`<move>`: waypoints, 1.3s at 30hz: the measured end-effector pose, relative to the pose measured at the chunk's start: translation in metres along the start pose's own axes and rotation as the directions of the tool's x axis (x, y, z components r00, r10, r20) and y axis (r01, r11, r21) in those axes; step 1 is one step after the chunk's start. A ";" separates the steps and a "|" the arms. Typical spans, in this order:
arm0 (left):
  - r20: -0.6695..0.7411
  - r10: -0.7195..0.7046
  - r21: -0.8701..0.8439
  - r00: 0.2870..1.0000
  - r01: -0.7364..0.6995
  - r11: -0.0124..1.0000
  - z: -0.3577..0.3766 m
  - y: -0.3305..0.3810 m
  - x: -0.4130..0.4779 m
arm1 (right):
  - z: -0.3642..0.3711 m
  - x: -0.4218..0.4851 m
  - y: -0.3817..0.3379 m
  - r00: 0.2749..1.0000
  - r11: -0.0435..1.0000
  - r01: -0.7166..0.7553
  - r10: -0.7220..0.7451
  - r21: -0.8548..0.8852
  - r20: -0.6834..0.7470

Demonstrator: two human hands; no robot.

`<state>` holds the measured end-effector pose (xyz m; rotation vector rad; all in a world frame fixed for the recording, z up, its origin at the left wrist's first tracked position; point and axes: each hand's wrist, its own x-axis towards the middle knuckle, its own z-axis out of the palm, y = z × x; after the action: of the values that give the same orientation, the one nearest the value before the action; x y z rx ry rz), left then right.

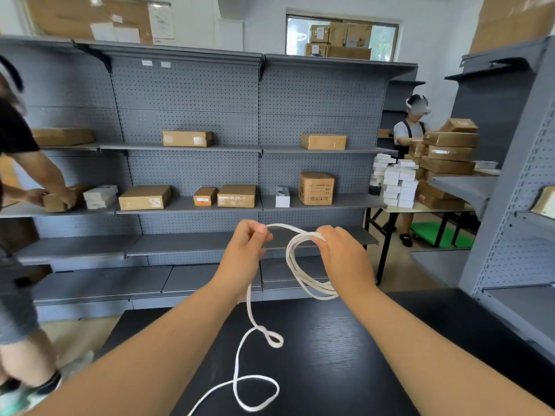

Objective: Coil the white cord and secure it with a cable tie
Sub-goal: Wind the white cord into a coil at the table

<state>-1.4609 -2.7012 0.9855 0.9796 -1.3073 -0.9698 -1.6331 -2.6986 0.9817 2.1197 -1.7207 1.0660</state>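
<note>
The white cord (295,267) hangs in a few loops from my right hand (339,250), which pinches the top of the coil above the black table (345,349). My left hand (244,247) is closed on a strand that runs across from the coil. From the left hand the loose tail (249,313) drops to the table, makes a small loop and a larger loop, and leaves the frame at the bottom. No cable tie is visible.
Grey pegboard shelving (192,163) with cardboard boxes stands beyond the table. A person (18,205) handles boxes at the left. Another person (411,133) works at a folding table (420,209) stacked with boxes at the right. More grey shelving (510,235) flanks the right side.
</note>
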 end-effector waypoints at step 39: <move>0.295 0.302 0.744 0.907 -0.416 0.522 -0.027 0.016 0.015 | 0.006 0.004 -0.028 0.868 0.619 -0.468 0.187 0.630 0.461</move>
<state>-1.4334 -2.7095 1.0045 1.2325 -2.0400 -0.0522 -1.6054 -2.6966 0.9875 2.6322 -2.1848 1.8374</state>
